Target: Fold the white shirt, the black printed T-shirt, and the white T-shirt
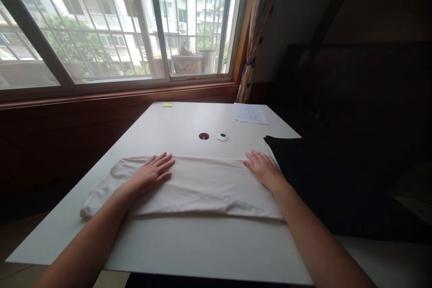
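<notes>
A white cloth garment, folded into a long strip, lies across the white table in front of me. Its left end, which looks like a sleeve, slants toward the near left. My left hand rests flat on the garment left of its middle, fingers stretched toward the far edge. Near the garment's right end, my right hand lies palm down with its fingers extended. Black fabric adjoins the garment on the right, beyond my right hand; whether the two are joined I cannot tell.
Farther back on the table are a round hole and a loose round cover. Papers lie at the back right, and a small yellow item at the back left. A barred window and a tied curtain stand behind.
</notes>
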### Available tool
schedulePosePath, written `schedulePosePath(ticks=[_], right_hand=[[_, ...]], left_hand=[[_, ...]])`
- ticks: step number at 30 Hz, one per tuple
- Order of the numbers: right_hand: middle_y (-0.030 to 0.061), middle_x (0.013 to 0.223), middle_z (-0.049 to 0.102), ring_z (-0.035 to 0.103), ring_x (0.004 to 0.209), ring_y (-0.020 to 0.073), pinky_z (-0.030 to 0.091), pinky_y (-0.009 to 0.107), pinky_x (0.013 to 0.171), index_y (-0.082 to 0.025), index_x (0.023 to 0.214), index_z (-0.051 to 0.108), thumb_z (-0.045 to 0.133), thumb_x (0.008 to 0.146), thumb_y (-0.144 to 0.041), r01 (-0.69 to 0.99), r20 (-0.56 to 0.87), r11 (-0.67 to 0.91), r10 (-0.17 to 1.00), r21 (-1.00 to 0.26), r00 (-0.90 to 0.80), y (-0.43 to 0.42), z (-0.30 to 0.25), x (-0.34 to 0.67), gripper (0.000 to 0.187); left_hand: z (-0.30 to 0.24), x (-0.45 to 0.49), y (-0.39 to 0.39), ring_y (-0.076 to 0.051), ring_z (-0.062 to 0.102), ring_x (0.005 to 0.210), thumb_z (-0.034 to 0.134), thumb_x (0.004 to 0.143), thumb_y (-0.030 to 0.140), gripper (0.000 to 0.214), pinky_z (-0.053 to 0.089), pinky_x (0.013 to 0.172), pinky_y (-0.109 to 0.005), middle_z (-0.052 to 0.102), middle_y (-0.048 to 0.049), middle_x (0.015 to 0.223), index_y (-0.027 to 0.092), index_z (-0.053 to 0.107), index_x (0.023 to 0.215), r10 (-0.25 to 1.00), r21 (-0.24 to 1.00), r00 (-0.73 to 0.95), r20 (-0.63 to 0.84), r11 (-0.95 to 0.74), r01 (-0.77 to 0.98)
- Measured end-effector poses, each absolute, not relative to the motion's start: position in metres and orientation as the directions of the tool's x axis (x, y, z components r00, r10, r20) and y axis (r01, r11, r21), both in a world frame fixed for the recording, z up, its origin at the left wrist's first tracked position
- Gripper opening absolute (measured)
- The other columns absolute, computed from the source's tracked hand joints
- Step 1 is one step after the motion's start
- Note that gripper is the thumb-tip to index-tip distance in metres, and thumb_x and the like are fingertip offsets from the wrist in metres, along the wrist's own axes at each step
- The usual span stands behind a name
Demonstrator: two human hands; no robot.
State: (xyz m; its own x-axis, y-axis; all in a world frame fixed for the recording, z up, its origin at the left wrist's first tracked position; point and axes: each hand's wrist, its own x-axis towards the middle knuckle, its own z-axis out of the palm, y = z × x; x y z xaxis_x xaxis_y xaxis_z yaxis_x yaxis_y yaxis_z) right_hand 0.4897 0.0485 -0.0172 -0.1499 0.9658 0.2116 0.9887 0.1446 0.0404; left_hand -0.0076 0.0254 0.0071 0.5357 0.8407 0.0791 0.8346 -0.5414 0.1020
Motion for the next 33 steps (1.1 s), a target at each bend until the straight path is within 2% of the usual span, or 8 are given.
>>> schedulePosePath(ticks=[5,13,19,22,24,26,29,33], right_hand=[[0.014,0.154,0.051,0.047,0.141,0.0328,0.037,0.052,0.117,-0.019,0.147,0.055,0.039,0.106,-0.049,0.987,0.234,0.153,0.959,0.046,-0.159,0.046,-0.014,0.491,0.053],[0.0175,0.145,0.057,0.05,0.135,0.0345,0.037,0.052,0.117,-0.014,0.14,0.061,0.053,0.101,-0.035,0.97,0.367,0.243,0.901,0.012,-0.23,0.038,0.005,0.486,0.045],[0.0112,0.125,0.064,0.061,0.118,0.0264,0.05,0.044,0.105,-0.022,0.108,0.072,0.064,0.097,-0.031,0.692,0.436,0.668,0.727,-0.274,-0.53,0.004,0.037,0.439,0.017],[0.0095,0.127,0.065,0.062,0.116,0.0242,0.054,0.039,0.099,-0.026,0.112,0.072,0.07,0.094,-0.042,0.486,0.332,0.77,0.624,-0.413,-0.707,-0.02,0.041,0.4,0.025],[0.0096,0.144,0.058,0.054,0.132,0.0264,0.048,0.041,0.109,-0.027,0.128,0.069,0.068,0.094,-0.052,0.433,0.229,0.799,0.553,-0.417,-0.801,-0.033,0.036,0.378,0.042],[0.0077,0.16,0.045,0.034,0.151,0.0297,0.029,0.048,0.124,-0.029,0.148,0.055,0.057,0.099,-0.06,0.425,0.135,0.823,0.503,-0.378,-0.854,-0.043,0.03,0.363,0.058],[0.003,0.17,0.024,0.008,0.159,0.0294,0.002,0.053,0.129,-0.031,0.163,0.03,0.039,0.105,-0.062,0.426,0.036,0.828,0.47,-0.363,-0.882,-0.052,0.024,0.358,0.066],[-0.0004,0.171,0.015,0.004,0.159,0.0265,-0.006,0.051,0.128,-0.035,0.164,0.022,0.036,0.106,-0.062,0.382,-0.007,0.825,0.417,-0.416,-0.909,-0.059,0.026,0.367,0.066]], left_hand=[[0.009,-0.029,0.036,-0.028,0.016,0.158,0.026,0.105,0.064,0.065,0.014,0.127,-0.058,0.023,-0.002,0.169,0.032,0.027,0.162,0.911,0.095,0.411,0.03,-0.412,0.906],[0.006,-0.034,0.04,-0.029,0.016,0.158,0.024,0.103,0.067,0.069,0.015,0.126,-0.057,0.024,-0.0019,0.17,0.032,0.026,0.162,0.94,0.083,0.338,0.035,-0.34,0.937],[0.005,-0.038,0.048,-0.026,0.017,0.158,0.021,0.104,0.066,0.067,0.014,0.126,-0.054,0.026,-0.0003,0.17,0.033,0.026,0.163,0.939,0.082,0.342,0.027,-0.343,0.936],[0.006,-0.044,0.056,-0.026,0.015,0.159,0.02,0.105,0.064,0.067,0.014,0.126,-0.053,0.023,0.0002,0.17,0.032,0.026,0.163,0.935,0.068,0.355,0.012,-0.355,0.932],[0.006,-0.048,0.061,-0.025,0.013,0.159,0.02,0.105,0.064,0.066,0.012,0.127,-0.053,0.022,0.0008,0.17,0.032,0.026,0.163,0.931,0.058,0.366,0.004,-0.366,0.929],[0.007,-0.052,0.066,-0.025,0.012,0.159,0.02,0.105,0.064,0.066,0.011,0.127,-0.053,0.021,0.0016,0.17,0.033,0.025,0.162,0.928,0.052,0.374,-0.001,-0.373,0.926],[0.008,-0.057,0.071,-0.026,0.011,0.159,0.02,0.105,0.064,0.064,0.011,0.126,-0.055,0.02,0.002,0.171,0.035,0.026,0.162,0.925,0.041,0.381,-0.009,-0.38,0.924],[0.01,-0.06,0.074,-0.026,0.011,0.159,0.021,0.105,0.063,0.063,0.012,0.126,-0.055,0.02,0.0019,0.17,0.036,0.028,0.161,0.927,0.017,0.374,-0.029,-0.374,0.927]])
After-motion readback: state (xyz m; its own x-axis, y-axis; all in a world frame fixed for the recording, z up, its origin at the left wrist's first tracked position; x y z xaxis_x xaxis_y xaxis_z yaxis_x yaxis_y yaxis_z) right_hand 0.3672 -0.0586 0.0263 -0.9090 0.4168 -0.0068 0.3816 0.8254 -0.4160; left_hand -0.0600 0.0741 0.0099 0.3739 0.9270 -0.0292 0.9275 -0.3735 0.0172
